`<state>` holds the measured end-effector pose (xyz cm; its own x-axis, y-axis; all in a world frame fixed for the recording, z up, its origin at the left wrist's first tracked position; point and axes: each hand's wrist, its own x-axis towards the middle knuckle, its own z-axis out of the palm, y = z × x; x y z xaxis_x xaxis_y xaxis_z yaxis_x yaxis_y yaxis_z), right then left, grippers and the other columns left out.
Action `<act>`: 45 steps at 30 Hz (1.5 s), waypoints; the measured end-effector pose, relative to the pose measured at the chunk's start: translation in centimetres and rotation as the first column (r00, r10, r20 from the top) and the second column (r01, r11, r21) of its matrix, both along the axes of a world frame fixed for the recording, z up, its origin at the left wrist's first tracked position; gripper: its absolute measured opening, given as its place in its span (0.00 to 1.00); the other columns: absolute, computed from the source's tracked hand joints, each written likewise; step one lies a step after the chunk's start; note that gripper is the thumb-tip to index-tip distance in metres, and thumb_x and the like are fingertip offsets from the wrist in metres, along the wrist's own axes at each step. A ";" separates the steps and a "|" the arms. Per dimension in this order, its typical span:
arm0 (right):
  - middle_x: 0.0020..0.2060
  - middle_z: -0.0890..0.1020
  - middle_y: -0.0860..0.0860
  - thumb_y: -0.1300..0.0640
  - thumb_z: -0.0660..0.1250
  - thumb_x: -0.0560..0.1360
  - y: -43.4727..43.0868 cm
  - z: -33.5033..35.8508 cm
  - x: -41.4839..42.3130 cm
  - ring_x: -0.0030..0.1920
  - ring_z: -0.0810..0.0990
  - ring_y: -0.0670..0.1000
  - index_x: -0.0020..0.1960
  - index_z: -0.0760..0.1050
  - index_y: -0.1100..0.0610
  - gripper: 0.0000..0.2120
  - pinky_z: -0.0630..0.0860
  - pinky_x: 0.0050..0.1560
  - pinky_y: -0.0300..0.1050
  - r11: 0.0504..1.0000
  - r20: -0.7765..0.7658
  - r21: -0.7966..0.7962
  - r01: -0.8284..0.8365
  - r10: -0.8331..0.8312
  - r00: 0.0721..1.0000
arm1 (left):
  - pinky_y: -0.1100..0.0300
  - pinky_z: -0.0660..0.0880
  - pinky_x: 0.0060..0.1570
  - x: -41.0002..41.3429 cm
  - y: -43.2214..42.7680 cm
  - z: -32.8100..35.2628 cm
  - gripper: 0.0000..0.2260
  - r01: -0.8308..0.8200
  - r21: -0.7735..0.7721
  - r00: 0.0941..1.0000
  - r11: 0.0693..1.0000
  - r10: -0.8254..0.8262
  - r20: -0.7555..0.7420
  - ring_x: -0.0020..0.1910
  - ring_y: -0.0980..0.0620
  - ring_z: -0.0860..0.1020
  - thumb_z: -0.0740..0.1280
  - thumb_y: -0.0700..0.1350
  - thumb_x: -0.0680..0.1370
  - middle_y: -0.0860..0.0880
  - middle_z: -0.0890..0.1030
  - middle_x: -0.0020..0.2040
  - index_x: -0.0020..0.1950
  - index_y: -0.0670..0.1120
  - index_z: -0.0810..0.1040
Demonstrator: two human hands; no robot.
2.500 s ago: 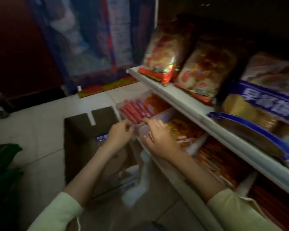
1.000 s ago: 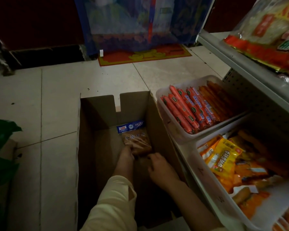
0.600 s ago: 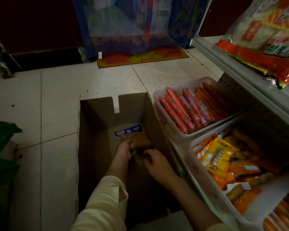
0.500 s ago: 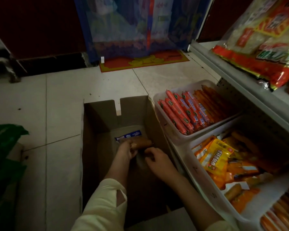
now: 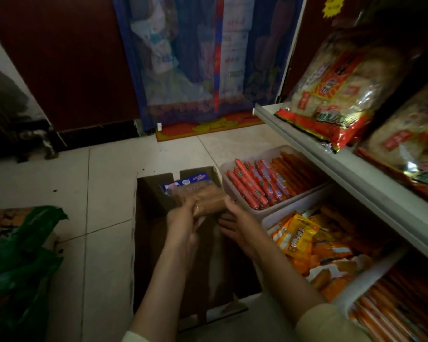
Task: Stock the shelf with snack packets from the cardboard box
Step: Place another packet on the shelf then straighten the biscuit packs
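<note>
Pale tiled floor (image 5: 104, 183), open cardboard box (image 5: 143, 218) on it, red mat (image 5: 208, 127), green bag (image 5: 22, 255)

Beside the plain brown cardboard box (image 5: 146, 218), pale cream floor tiles (image 5: 104, 174) show dark grout lines. Above the box sits a tan-brown snack packet (image 5: 203, 197) with a blue-and-white printed header. Right of the box, a translucent white tub (image 5: 235, 169) holds red sausage sticks (image 5: 247, 187) with green and blue labels; nearer, yellow-orange packets (image 5: 297, 236). Left of it lies a deep green plastic bag (image 5: 22, 255). Behind it hangs a blue patterned curtain (image 5: 195, 58) with a red stripe.
</note>
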<state>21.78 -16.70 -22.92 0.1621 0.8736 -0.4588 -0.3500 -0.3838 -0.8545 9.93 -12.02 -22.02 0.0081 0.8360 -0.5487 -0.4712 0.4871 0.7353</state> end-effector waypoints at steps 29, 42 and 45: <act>0.53 0.84 0.56 0.50 0.62 0.78 -19.2 17.5 11.3 0.55 0.83 0.57 0.61 0.76 0.57 0.16 0.76 0.60 0.56 0.784 0.021 0.486 0.386 -0.452 0.892 | 0.60 0.81 0.40 10.7 -13.7 16.0 0.14 0.680 0.532 0.664 0.504 -0.731 -0.156 0.46 0.53 0.84 0.54 0.50 0.82 0.50 0.85 0.47 0.59 0.49 0.76; 0.53 0.83 0.53 0.47 0.63 0.77 -30.0 21.1 13.7 0.53 0.83 0.52 0.61 0.75 0.54 0.17 0.77 0.59 0.58 0.742 0.331 0.550 0.383 -0.615 0.716 | 0.54 0.80 0.45 16.5 -22.8 18.4 0.23 0.679 0.609 0.559 0.410 -0.826 -0.068 0.52 0.48 0.83 0.51 0.60 0.80 0.46 0.84 0.53 0.61 0.47 0.77; 0.53 0.83 0.52 0.47 0.66 0.76 -32.5 21.9 14.3 0.52 0.83 0.51 0.61 0.74 0.53 0.16 0.78 0.58 0.56 0.736 0.355 0.548 0.397 -0.635 0.687 | 0.49 0.78 0.54 17.3 -25.1 19.3 0.20 0.672 0.657 0.566 0.341 -0.809 -0.159 0.56 0.48 0.81 0.56 0.58 0.79 0.47 0.82 0.58 0.67 0.50 0.73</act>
<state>36.12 -49.24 -1.00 0.7375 0.6483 0.1890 0.1278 0.1408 -0.9818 27.24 -37.16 -2.67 0.8283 0.5413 0.1442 -0.2908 0.1954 0.9366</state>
